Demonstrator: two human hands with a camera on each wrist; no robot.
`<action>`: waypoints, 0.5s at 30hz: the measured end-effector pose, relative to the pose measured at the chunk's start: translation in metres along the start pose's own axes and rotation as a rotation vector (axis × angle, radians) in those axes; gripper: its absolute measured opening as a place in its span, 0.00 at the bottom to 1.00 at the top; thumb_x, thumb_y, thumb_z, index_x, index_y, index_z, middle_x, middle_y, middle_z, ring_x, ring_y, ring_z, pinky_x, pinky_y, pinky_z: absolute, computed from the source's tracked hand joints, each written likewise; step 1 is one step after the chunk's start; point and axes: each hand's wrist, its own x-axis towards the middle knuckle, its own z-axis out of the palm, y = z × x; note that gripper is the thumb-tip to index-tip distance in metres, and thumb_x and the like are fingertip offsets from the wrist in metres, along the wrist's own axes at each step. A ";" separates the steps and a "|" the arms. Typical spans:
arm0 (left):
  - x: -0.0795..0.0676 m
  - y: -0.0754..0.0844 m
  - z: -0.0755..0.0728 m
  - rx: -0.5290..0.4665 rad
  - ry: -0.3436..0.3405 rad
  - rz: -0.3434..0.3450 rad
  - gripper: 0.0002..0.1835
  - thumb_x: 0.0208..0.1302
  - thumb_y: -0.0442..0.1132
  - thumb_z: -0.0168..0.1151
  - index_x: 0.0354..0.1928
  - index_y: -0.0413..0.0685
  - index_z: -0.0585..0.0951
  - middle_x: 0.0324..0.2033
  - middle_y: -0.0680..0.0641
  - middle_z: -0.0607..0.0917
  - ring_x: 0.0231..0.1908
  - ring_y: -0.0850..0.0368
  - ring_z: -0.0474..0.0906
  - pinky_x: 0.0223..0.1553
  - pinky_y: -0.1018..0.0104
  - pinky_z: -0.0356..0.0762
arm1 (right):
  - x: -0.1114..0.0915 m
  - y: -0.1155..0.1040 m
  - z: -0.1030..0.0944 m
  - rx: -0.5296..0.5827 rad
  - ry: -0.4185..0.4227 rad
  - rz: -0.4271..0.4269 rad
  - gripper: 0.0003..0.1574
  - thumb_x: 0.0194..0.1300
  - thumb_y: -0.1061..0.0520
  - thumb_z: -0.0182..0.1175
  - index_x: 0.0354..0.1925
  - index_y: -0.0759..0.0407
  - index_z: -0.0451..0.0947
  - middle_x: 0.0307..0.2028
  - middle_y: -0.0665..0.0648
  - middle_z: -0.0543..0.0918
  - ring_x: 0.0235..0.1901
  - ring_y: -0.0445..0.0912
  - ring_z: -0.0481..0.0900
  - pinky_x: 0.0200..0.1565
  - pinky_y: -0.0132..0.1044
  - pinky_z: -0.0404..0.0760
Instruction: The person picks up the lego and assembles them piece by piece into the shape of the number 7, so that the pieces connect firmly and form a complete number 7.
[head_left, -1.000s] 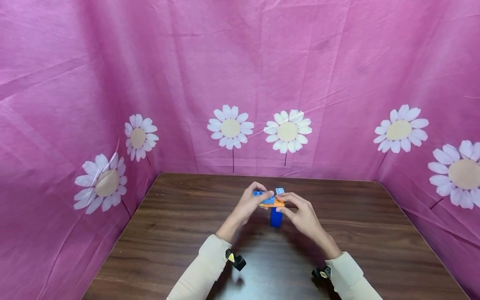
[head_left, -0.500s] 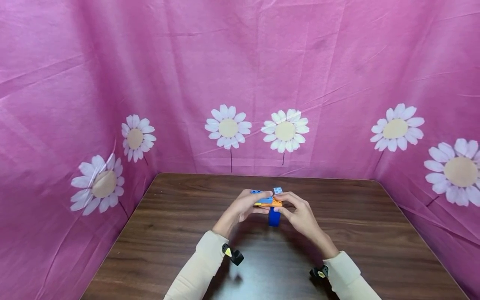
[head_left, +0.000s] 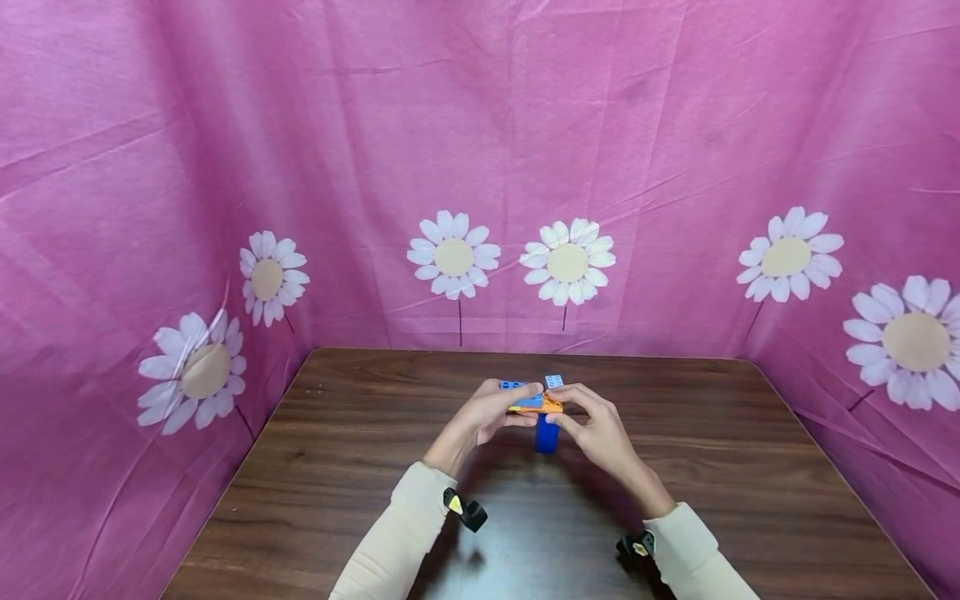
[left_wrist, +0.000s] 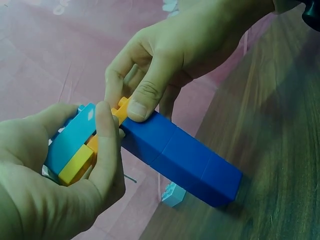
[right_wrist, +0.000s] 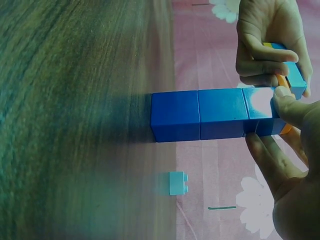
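Observation:
A tower of dark blue toy building bricks (right_wrist: 222, 115) stands upright on the table, with an orange brick (head_left: 553, 407) across its top. My right hand (head_left: 600, 423) grips the tower's upper end and the orange brick, thumb on the near face. Left of the tower, my left hand (head_left: 483, 414) holds a lighter blue brick (left_wrist: 70, 137) between thumb and fingers, thumb on its studs in the head view. Under that brick a yellow brick (left_wrist: 76, 165) shows beside the orange one. Fingers cover part of where these bricks meet.
A loose light blue brick (right_wrist: 177, 183) sits on the table behind the tower. The dark wooden table (head_left: 360, 433) ends at a pink cloth (head_left: 510, 125) printed with white daisies. Wrist cameras are strapped at both sleeves.
My left hand has changed its hold: its fingers, earlier raised over the far side of the blue brick, now lie lower, beneath it. The right hand keeps its grip on the tower's top.

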 end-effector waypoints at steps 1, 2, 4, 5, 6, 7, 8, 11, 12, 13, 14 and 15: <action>0.000 0.000 0.000 -0.004 0.004 -0.002 0.23 0.73 0.45 0.70 0.52 0.28 0.83 0.40 0.43 0.88 0.32 0.56 0.89 0.42 0.63 0.91 | 0.000 0.000 0.000 -0.002 0.002 -0.004 0.19 0.63 0.66 0.75 0.51 0.54 0.89 0.52 0.55 0.90 0.52 0.45 0.88 0.47 0.35 0.90; 0.000 0.000 0.000 -0.007 0.006 -0.004 0.23 0.73 0.45 0.70 0.52 0.28 0.83 0.40 0.44 0.88 0.32 0.56 0.89 0.41 0.64 0.90 | 0.000 0.000 0.000 -0.002 0.003 -0.006 0.19 0.62 0.66 0.75 0.51 0.54 0.89 0.52 0.55 0.90 0.52 0.45 0.88 0.48 0.35 0.90; 0.001 -0.001 0.000 -0.009 0.009 -0.006 0.23 0.73 0.45 0.70 0.52 0.27 0.83 0.40 0.44 0.88 0.31 0.56 0.89 0.40 0.65 0.90 | 0.000 0.000 0.000 -0.007 0.004 -0.007 0.19 0.62 0.66 0.75 0.51 0.54 0.89 0.52 0.54 0.90 0.52 0.45 0.88 0.48 0.35 0.90; 0.001 -0.001 0.000 -0.010 0.010 -0.007 0.23 0.73 0.45 0.70 0.52 0.27 0.83 0.39 0.44 0.88 0.31 0.57 0.89 0.40 0.65 0.90 | 0.000 0.000 0.000 -0.009 0.004 -0.007 0.19 0.62 0.66 0.75 0.51 0.54 0.89 0.52 0.54 0.90 0.53 0.45 0.88 0.48 0.35 0.90; 0.001 -0.001 0.000 -0.010 0.010 -0.008 0.23 0.73 0.45 0.70 0.52 0.27 0.83 0.39 0.44 0.88 0.31 0.57 0.89 0.40 0.65 0.90 | 0.000 0.000 0.000 -0.011 0.003 -0.006 0.19 0.62 0.66 0.75 0.51 0.53 0.89 0.52 0.54 0.90 0.53 0.45 0.87 0.49 0.35 0.90; 0.001 -0.001 0.000 -0.012 0.012 -0.009 0.23 0.73 0.45 0.70 0.52 0.28 0.83 0.39 0.44 0.88 0.31 0.57 0.89 0.40 0.65 0.90 | 0.000 0.000 0.000 -0.014 0.002 -0.004 0.19 0.62 0.65 0.75 0.51 0.53 0.89 0.52 0.54 0.90 0.53 0.45 0.87 0.49 0.35 0.89; 0.001 -0.001 0.000 -0.012 0.013 -0.010 0.23 0.73 0.45 0.70 0.52 0.28 0.83 0.39 0.44 0.88 0.31 0.57 0.89 0.40 0.64 0.90 | 0.000 0.000 0.000 -0.015 0.000 -0.004 0.19 0.62 0.65 0.75 0.51 0.53 0.89 0.52 0.54 0.90 0.53 0.45 0.87 0.49 0.35 0.89; 0.001 -0.001 0.000 -0.012 0.015 -0.015 0.23 0.73 0.46 0.70 0.52 0.28 0.83 0.38 0.44 0.88 0.30 0.56 0.89 0.42 0.63 0.91 | 0.000 -0.002 -0.001 -0.017 -0.003 -0.001 0.19 0.62 0.65 0.76 0.51 0.53 0.89 0.52 0.54 0.90 0.53 0.45 0.87 0.49 0.34 0.89; 0.001 -0.001 0.000 -0.012 0.015 -0.016 0.23 0.73 0.46 0.70 0.52 0.28 0.82 0.38 0.44 0.88 0.30 0.56 0.89 0.42 0.63 0.91 | 0.000 -0.002 -0.001 -0.018 -0.004 0.000 0.19 0.62 0.65 0.76 0.51 0.53 0.89 0.52 0.54 0.90 0.53 0.45 0.87 0.49 0.34 0.89; 0.001 -0.001 0.000 -0.012 0.014 -0.016 0.24 0.74 0.46 0.70 0.53 0.27 0.82 0.38 0.43 0.88 0.30 0.56 0.89 0.42 0.63 0.91 | 0.000 -0.002 -0.001 -0.017 -0.005 0.002 0.19 0.62 0.65 0.76 0.51 0.53 0.89 0.52 0.54 0.90 0.53 0.45 0.87 0.49 0.34 0.89; 0.001 -0.001 0.000 -0.012 0.014 -0.018 0.24 0.74 0.46 0.70 0.54 0.27 0.82 0.38 0.43 0.88 0.30 0.57 0.88 0.42 0.63 0.91 | 0.000 -0.002 -0.001 -0.015 -0.007 0.004 0.19 0.62 0.65 0.76 0.51 0.53 0.89 0.52 0.54 0.90 0.54 0.45 0.87 0.49 0.35 0.89; 0.001 0.000 0.000 -0.012 0.013 -0.019 0.25 0.74 0.46 0.70 0.54 0.26 0.81 0.38 0.44 0.88 0.30 0.57 0.88 0.42 0.63 0.91 | 0.000 -0.003 -0.001 -0.013 -0.008 0.007 0.19 0.62 0.65 0.76 0.51 0.53 0.89 0.52 0.54 0.90 0.54 0.45 0.87 0.49 0.35 0.89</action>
